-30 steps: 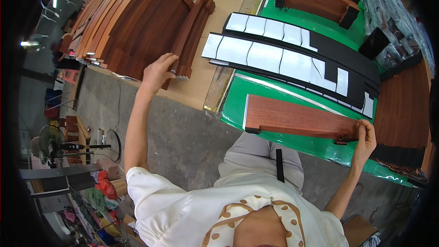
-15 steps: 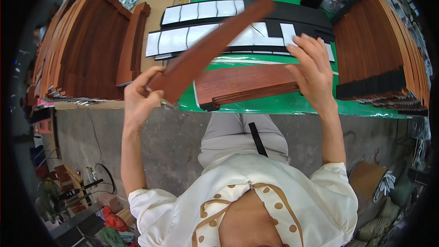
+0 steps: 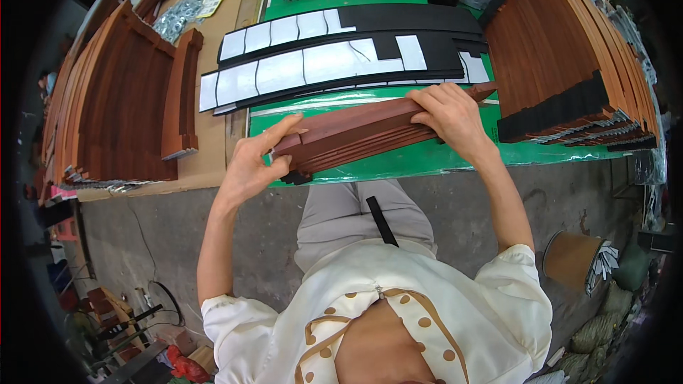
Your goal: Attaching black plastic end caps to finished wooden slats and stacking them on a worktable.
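A small stack of long reddish-brown wooden slats [image 3: 356,135] lies on the green table [image 3: 427,160] right in front of me. My left hand [image 3: 252,163] grips the stack's left end, thumb on top. My right hand [image 3: 452,117] presses down on the top slat near its right end. The slats' black end caps show at the lower left corner of the stack.
Black strips with white rectangular backing pieces [image 3: 320,57] lie behind the stack. Tall piles of brown slats stand at left [image 3: 121,99] and right [image 3: 562,64]. A brown cylindrical bin [image 3: 569,259] sits on the concrete floor at right.
A second ago my left hand reached to the left pile. It carried a slat across, and now both hands hold it down on the stack on the green table.
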A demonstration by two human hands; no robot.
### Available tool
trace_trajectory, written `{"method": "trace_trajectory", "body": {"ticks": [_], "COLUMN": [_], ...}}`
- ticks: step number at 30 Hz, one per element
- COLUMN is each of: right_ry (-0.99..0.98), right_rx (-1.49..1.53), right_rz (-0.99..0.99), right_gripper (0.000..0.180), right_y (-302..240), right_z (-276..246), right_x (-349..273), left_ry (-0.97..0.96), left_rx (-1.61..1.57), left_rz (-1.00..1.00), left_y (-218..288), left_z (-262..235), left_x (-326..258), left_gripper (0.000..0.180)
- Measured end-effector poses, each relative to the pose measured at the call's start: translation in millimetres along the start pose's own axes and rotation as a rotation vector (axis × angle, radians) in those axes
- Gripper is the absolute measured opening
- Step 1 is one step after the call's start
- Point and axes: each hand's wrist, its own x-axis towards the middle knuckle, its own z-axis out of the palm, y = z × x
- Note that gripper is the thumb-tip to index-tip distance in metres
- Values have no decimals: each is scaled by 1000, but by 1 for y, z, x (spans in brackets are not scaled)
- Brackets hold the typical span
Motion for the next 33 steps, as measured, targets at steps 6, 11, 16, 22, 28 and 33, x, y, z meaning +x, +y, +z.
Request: {"method": "trace_trajectory", "body": {"ticks": [6, 11, 16, 22, 28, 33], "right_ry": [-158, -75, -218, -523, -555, -459], "right_rx": [37, 21, 186, -72, -175, -260], "right_rz": [86, 42, 62, -48, -121, -315], "right_gripper": [38, 37, 26, 13, 11, 8], "right_y": [3, 9, 52, 108, 133, 148], "right_z": [-5, -17, -4, 111, 166, 173], "right_x": [1, 26, 102, 177, 192, 191], "left_ry": [-31, 91, -23, -99, -7, 56], "left_rx": [-149, -423, 279, 815, 788, 755], "left_rz": [41, 69, 134, 248, 267, 327], "left_y": [-8, -33, -61, -114, -130, -137], "left_z": [-3, -31, -29, 11, 28, 25], "left_x": [0, 18, 105, 188, 218, 221], "left_gripper": [66, 59, 46, 51, 58, 59]}}
